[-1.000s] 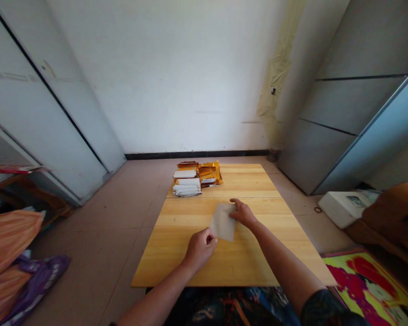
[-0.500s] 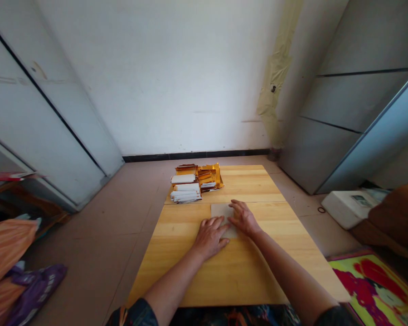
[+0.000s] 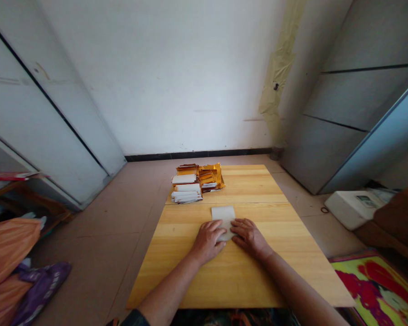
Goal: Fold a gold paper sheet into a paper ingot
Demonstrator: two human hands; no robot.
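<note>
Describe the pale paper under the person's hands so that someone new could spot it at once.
On the wooden table, just nearer than the pile of gold and white packets, lies a pale paper sheet. It stands apart from the pile, and the left hand and right hand both rest on it.

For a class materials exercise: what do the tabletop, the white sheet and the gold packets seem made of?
The tabletop looks like varnished pale wood: visible grain and a soft sheen. The sheet looks like matte white paper, perhaps thin card. The gold packets look like metallic foil, shiny, creased.
</note>
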